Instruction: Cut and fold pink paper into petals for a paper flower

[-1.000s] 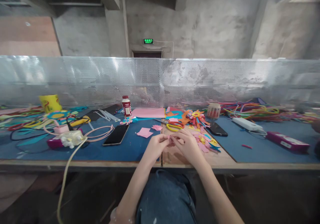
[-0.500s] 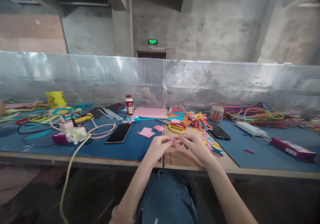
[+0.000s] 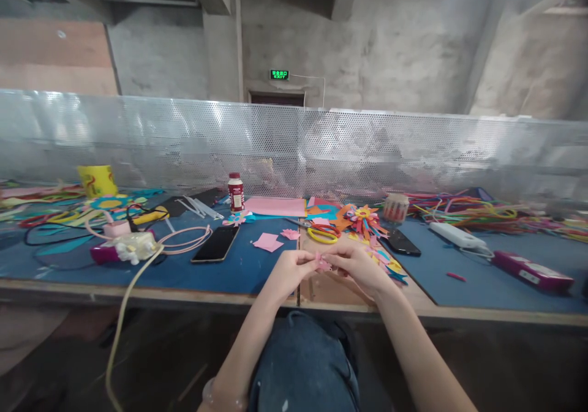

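Between both hands, over the table's front part, is a small pink paper piece (image 3: 323,263) with pointed edges. My left hand (image 3: 296,269) pinches it from the left, thumb and fingertips together. From the right, my right hand (image 3: 353,265) grips it too, its fingers curled. Beyond the hands lie yellow-handled scissors (image 3: 323,235). Pink paper squares (image 3: 267,242) and a pink cut paper shape (image 3: 290,234) rest on the blue mat, left of the scissors. Colourful paper flowers (image 3: 364,218) and cut petals (image 3: 390,265) are near my right hand.
A black phone (image 3: 215,244) and a red bottle (image 3: 236,192) stand out on the left, with cables and a power strip (image 3: 133,248). Another phone (image 3: 401,242), a white device (image 3: 457,236), a magenta box (image 3: 531,272) and pipe cleaners (image 3: 459,207) are on the right.
The view has shifted slightly. The fingers of my right hand have moved a little around the pink paper piece, and both hands still hold it.
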`<state>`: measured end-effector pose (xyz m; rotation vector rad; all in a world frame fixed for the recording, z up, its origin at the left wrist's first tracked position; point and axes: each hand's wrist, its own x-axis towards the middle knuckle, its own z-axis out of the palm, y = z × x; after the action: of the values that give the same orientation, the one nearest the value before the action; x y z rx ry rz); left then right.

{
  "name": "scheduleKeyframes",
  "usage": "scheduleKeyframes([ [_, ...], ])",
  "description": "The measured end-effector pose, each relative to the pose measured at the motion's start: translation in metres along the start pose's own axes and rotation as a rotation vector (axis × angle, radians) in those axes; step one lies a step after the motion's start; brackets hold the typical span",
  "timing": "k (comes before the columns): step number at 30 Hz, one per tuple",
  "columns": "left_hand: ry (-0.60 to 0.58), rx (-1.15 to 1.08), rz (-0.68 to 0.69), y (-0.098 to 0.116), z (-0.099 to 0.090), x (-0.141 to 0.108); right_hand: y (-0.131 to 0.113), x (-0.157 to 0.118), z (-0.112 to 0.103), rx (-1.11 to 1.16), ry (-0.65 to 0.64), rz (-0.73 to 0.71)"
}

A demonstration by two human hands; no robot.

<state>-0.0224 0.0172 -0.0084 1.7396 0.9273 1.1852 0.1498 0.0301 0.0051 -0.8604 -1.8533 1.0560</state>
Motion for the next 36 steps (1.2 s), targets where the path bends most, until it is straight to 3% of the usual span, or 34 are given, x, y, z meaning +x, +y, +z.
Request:
scheduleKeyframes([
  [10,-0.01,-0.007,0.039,-0.001,0.0,0.0,-0.002,0.0,0.004,-0.083,0.051,-0.077],
  [20,0.04,0.036,0.036,0.005,0.001,-0.001,0.001,0.0,0.011,-0.077,0.178,-0.059],
  [26,0.018,0.013,0.055,0.001,0.001,0.0,0.002,0.0,0.01,-0.065,0.128,-0.052],
  [36,0.036,0.038,0.029,0.0,0.002,0.001,-0.003,-0.001,0.012,-0.175,0.153,-0.131],
])
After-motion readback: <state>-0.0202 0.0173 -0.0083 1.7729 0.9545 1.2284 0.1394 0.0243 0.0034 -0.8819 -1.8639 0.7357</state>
